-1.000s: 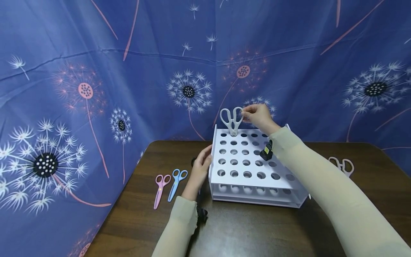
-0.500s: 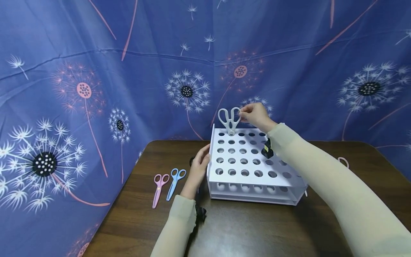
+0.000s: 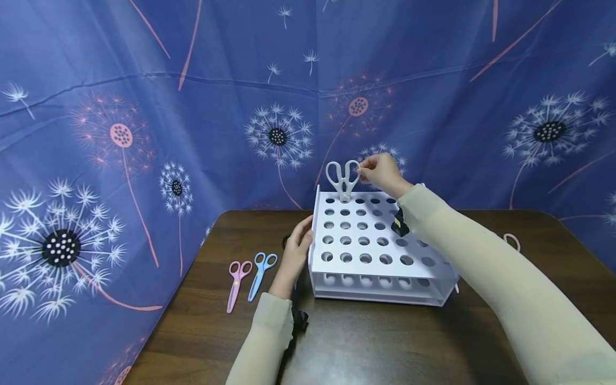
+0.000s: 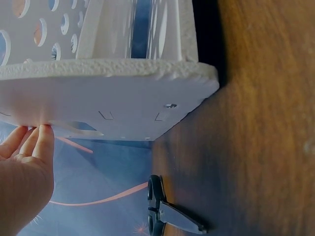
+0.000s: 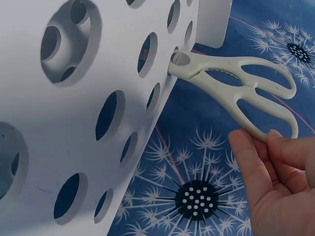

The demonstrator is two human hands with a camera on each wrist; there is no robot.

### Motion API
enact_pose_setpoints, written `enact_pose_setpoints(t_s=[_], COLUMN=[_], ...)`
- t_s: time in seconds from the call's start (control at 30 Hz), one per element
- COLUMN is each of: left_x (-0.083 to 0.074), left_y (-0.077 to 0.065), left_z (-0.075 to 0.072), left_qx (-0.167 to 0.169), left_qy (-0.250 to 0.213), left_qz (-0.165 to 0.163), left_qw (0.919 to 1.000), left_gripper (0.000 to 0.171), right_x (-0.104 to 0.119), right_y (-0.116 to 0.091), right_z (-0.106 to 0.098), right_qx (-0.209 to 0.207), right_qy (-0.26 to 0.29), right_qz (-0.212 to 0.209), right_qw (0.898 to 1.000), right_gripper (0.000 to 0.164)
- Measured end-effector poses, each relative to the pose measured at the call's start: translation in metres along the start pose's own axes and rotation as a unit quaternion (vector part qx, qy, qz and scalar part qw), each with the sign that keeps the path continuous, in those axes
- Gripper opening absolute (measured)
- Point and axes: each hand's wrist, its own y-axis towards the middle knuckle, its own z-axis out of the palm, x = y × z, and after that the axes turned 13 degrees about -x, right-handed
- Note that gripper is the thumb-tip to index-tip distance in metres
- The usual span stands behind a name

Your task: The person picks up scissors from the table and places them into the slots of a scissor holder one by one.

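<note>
A white rack [image 3: 356, 233] with rows of round holes stands on the table. White-handled scissors [image 3: 343, 181] stand upright in a back-row hole, second from the left, blades hidden below the top panel. My right hand [image 3: 384, 172] pinches the right finger loop between thumb and fingers; the right wrist view shows the scissors [image 5: 231, 81] pivot right at the hole. My left hand [image 3: 294, 251] lies along the rack's left side, and its fingertips touch the side panel [image 4: 93, 93] in the left wrist view.
Pink scissors [image 3: 236, 283] and blue scissors [image 3: 260, 275] lie on the table [image 3: 366, 342] left of the rack. Black-handled scissors [image 4: 162, 209] lie behind my left hand. Another white scissors loop [image 3: 512, 240] shows beyond my right sleeve. A patterned blue cloth [image 3: 216, 107] hangs behind.
The head view has shifted slightly, so everything sits a little further left. Both hands keep their places at the scissors and the rack. My right sleeve now covers more of the far-right scissors.
</note>
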Motion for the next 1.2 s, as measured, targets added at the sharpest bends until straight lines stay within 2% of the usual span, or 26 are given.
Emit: enact_pose_setpoints(t_s=[0.3, 0.53, 0.83, 1.1, 1.2], left_x=[0.001, 0.032, 0.030, 0.033, 0.032], left_y=[-0.001, 0.007, 0.008, 0.007, 0.007], left_z=[0.003, 0.006, 0.006, 0.005, 0.005], left_qx=[-0.002, -0.022, -0.022, -0.024, -0.026], left_qy=[-0.004, -0.010, -0.005, 0.011, 0.007], left_qz=[-0.004, 0.005, 0.011, 0.054, 0.040], left_qw=[1.0000, 0.9997, 0.9997, 0.9982, 0.9988], left_gripper=[0.045, 0.044, 0.045, 0.045, 0.045], right_x=[0.001, -0.002, -0.005, -0.002, -0.001], right_y=[-0.003, -0.002, -0.001, -0.004, -0.004], right_z=[-0.003, -0.004, -0.009, -0.019, -0.023], right_qx=[-0.002, -0.002, 0.022, 0.038, 0.036], right_qy=[-0.001, 0.023, 0.000, -0.026, -0.032], right_qz=[0.011, 0.017, 0.002, -0.006, -0.008], right_qw=[1.000, 1.000, 1.000, 0.999, 0.999], right_gripper=[0.019, 0.022, 0.032, 0.038, 0.037])
